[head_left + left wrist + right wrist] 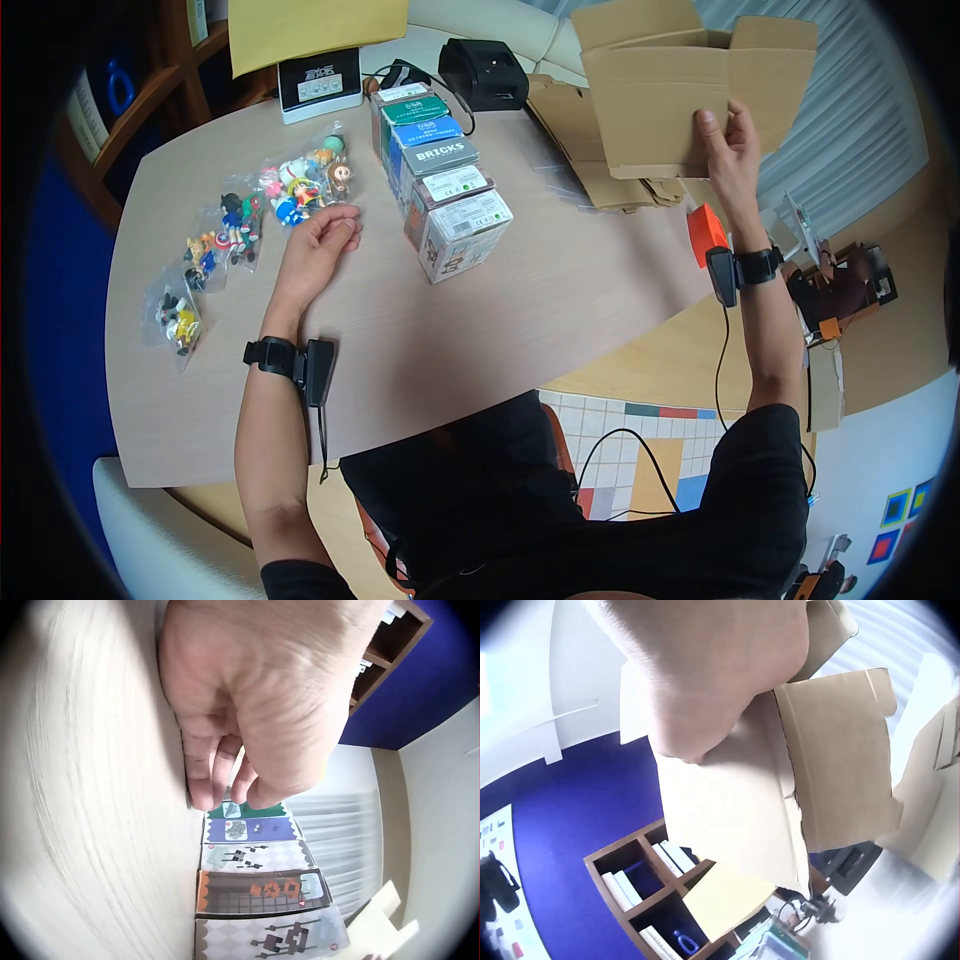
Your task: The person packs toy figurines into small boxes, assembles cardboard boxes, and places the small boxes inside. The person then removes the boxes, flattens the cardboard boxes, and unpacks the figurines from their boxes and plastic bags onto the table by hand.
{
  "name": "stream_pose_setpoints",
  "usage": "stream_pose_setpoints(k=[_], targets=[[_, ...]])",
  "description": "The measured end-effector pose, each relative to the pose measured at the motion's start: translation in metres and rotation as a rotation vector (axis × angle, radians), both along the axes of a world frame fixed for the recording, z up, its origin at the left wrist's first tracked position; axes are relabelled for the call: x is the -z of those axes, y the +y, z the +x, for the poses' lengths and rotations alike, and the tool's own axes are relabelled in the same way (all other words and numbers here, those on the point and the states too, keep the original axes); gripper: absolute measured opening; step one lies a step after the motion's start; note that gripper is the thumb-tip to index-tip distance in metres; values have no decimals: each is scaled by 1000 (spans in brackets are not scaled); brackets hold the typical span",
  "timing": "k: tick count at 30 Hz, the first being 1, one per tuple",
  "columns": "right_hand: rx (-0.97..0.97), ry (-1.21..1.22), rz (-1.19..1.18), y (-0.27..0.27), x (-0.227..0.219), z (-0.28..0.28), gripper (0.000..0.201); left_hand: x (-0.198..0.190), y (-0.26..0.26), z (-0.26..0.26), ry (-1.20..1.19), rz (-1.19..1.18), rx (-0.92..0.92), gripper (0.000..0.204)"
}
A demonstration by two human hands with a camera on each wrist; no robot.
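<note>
My right hand (737,165) holds up an unfolded brown cardboard box (655,110) at the right side of the table, thumb against its near wall and fingers behind. In the right wrist view, the box's loose flap (840,757) hangs out to one side. My left hand (318,250) rests on the tabletop with fingers loosely curled and nothing in them. It lies between the bagged toy figures (305,180) and a row of small boxes (465,230), one marked BRICKS. The left wrist view shows the printed sides of these boxes (259,892) beyond the fingertips.
More bagged figures (240,225) lie along the table's left side. At the back stand a black device (484,75), a sign stand (320,88) and a yellow sheet (310,35). Flattened cardboard (580,140) lies under the raised box. An orange object (706,237) is beside my right wrist.
</note>
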State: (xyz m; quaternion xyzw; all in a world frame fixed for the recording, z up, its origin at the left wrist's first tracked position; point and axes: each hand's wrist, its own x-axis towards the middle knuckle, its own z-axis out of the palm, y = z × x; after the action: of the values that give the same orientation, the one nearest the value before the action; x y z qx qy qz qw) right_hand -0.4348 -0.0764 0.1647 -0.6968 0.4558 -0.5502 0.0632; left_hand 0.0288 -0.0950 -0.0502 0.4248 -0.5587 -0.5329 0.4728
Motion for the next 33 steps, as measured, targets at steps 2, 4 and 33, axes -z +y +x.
stream_pose_setpoints(k=[2,4,33], targets=[[-20,-9,-54,9,-5,14,29,1,1,0,-1,-12,8,25],[-24,-26,-182,20,-11,28,31,4,1,1,1,-24,11,26],[-611,333,-181,62,77,264,30,-43,33,67,1060,52,506,34]])
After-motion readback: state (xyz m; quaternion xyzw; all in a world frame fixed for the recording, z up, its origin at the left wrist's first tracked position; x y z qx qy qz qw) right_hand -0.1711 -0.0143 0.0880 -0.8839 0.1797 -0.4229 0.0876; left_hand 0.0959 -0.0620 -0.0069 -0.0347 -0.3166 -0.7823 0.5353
